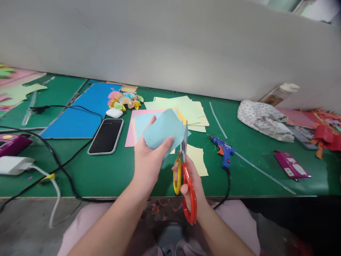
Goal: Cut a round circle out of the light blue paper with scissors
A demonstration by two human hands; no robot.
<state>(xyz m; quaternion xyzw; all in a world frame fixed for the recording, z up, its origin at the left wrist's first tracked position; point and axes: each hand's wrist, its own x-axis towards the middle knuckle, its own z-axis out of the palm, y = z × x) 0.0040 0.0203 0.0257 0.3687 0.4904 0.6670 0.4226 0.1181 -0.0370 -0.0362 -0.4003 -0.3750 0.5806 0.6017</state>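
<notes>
My left hand point(149, 156) grips a light blue sheet of paper point(166, 129), its thumb on the near face and its fingers mostly hidden behind. The sheet's outline is partly rounded. In my right hand point(194, 181) is a pair of scissors point(184, 153) with one red and one yellow handle. The blades point away from me and meet the paper's right edge; how far apart they are is hard to tell. Beneath, on the green table, lie a pink sheet point(129, 135) and a pale yellow scrap point(198, 160).
A phone point(106, 137), white earbud case point(114, 113), blue board point(77, 113) and paper flowers point(125, 99) lie to the left. To the right are a blue glue gun point(225, 153) with its cord, a patterned cloth point(263, 119) and a purple box point(291, 165). Black cables point(57, 160) cross the left side.
</notes>
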